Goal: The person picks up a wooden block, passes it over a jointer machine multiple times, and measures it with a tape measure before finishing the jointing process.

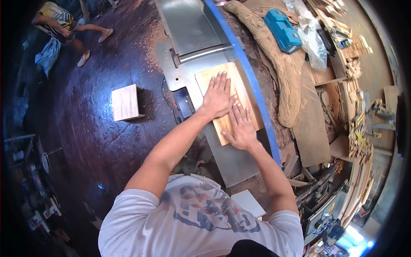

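Observation:
A light wooden board lies flat on the metal bed of a jointer, along its blue fence. My left hand presses flat on the board's upper face, fingers stretched toward the machine's cutter slot. Just behind and to the right, my right hand also rests flat on the board, its thumb spread toward the left edge. The two hands nearly touch. Neither has its fingers wrapped around anything. The board's far end stops short of the slot.
A wooden stool or box stands on the dark floor to the left. Wood shavings lie beside the machine. Right of the fence are a long rough log, a teal case and stacked wood scraps. Another person is at upper left.

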Motion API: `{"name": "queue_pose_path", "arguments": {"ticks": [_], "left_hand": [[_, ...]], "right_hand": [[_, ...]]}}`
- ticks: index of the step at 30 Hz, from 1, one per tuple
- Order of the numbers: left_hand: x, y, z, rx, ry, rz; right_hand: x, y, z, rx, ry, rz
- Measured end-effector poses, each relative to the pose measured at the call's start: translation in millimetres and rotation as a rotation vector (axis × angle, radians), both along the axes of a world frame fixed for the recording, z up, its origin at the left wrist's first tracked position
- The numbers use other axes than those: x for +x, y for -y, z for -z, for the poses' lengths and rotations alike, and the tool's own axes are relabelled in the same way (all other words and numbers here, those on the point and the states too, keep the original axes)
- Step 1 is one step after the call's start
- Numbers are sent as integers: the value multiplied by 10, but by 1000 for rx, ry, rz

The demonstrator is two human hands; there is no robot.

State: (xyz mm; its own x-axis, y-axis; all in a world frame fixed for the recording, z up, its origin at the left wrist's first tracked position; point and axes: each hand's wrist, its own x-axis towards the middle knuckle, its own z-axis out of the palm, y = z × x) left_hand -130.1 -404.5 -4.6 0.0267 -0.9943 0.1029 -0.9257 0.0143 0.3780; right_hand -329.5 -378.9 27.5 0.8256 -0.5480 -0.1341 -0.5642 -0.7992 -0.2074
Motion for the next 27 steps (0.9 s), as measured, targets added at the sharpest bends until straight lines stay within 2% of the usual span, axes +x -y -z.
{"name": "queue_pose_path", "arguments": {"ticks": [5,9,12,16,27], "left_hand": [[274,246,0,-14,-50,-24],[337,367,18,-13,-71,-80],[355,437,54,-50,-57,-132],[465,538,-56,99,27,-130],[550,629,47,26,12,-145]], "right_hand": [[305,268,-25,58,41,30],[411,347,-6,0,-34,2],[464,405,8,-30,20,-31],[531,503,140,-57,48,-27],[650,616,79,-42,53,-24]]}}
